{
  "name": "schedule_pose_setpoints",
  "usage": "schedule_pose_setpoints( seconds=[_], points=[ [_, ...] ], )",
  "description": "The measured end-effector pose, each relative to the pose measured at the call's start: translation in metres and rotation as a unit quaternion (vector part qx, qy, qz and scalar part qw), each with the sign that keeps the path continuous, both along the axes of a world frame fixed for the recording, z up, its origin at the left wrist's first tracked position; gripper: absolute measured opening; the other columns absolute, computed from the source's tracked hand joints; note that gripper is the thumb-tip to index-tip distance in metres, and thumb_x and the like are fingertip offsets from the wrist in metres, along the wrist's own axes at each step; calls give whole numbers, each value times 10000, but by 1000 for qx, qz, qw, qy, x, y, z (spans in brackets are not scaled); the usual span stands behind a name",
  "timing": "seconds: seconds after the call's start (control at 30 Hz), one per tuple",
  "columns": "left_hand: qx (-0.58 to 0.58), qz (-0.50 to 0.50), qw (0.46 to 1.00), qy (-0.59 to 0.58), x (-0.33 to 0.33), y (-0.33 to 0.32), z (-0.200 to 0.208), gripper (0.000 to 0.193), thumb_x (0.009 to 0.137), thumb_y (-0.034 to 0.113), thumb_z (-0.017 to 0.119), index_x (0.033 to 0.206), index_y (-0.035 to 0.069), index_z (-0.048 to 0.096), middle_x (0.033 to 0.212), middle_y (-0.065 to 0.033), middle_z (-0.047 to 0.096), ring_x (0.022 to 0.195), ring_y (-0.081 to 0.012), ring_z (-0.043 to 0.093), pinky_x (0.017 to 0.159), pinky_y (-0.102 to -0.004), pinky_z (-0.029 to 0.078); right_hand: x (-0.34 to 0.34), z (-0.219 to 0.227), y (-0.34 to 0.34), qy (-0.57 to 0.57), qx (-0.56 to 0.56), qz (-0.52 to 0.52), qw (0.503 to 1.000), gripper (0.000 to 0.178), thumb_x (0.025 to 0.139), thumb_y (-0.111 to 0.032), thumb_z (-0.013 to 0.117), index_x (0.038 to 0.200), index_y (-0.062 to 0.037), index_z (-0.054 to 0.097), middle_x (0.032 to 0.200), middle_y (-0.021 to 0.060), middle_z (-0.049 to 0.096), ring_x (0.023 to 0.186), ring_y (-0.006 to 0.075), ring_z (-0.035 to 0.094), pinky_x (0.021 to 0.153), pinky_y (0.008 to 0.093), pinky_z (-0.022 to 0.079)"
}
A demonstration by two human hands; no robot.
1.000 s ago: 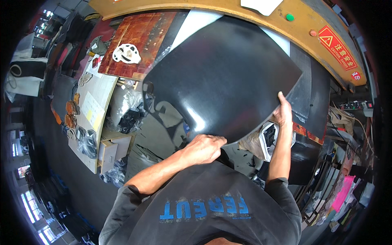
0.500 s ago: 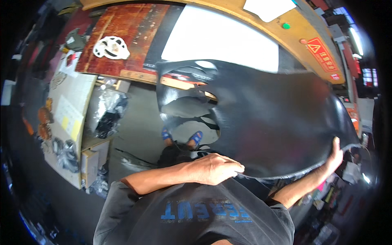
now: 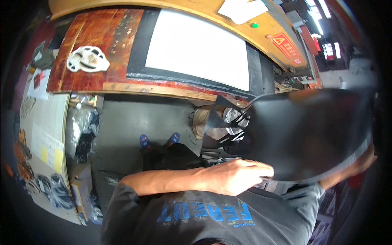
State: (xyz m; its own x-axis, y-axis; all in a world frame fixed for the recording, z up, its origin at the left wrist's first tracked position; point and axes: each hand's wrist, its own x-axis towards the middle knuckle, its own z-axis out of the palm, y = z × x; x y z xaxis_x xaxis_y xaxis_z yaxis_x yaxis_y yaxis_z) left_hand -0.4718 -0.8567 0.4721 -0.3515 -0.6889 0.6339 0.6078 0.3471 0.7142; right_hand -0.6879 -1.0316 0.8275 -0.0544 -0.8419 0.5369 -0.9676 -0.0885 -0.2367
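A large black flexible sheet [image 3: 302, 134], glossy and bowed, hangs in the air at the right. Its left end is cut through with several openings, leaving thin strips. The fingers of my left hand [image 3: 241, 176] are pinched on its near edge. At the far right my right hand [image 3: 363, 161] holds the sheet's outer edge; it is blurred and partly hidden behind the sheet. Past the sheet, a white rectangular sheet [image 3: 198, 49] lies on a black mat [image 3: 137, 57] on the bench.
On the reddish wooden bench top [image 3: 118, 41] lies a white piece with cut-out holes [image 3: 87, 59]. A yellow machine beam [image 3: 163, 5] with a green button runs behind. Left stands a side table [image 3: 49, 122] with small cut pieces. A bag-like container [image 3: 201, 122] sits below the bench edge.
Both hands have carried the black sheet to the right, off the front of the white sheet, as my view turned right. The bench's white sheet now shows in full. Both hands keep their hold.
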Motion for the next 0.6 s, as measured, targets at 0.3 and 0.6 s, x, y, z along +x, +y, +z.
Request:
schedule_pose_setpoints(
  seconds=[0.3,0.6],
  points=[
    [374,246,813,-373,63,20,-152,159,1005,60,603,1125,-16,674,767,-42,589,677,-140,588,600,-336,470,224,-415,-141,53,423,343,837,431,1013,-353,635,1326,-80,747,1360,196,720,1324,360,645,1147,447,495],
    [506,444,719,-173,151,52,-264,158,952,88,505,799,94,470,809,44,376,701,-106,345,621,-324,311,-73,-549,-56,-54,110,-93,988,472,982,-274,726,1341,32,695,1248,270,722,1192,407,698,1069,501,533]
  ],
)
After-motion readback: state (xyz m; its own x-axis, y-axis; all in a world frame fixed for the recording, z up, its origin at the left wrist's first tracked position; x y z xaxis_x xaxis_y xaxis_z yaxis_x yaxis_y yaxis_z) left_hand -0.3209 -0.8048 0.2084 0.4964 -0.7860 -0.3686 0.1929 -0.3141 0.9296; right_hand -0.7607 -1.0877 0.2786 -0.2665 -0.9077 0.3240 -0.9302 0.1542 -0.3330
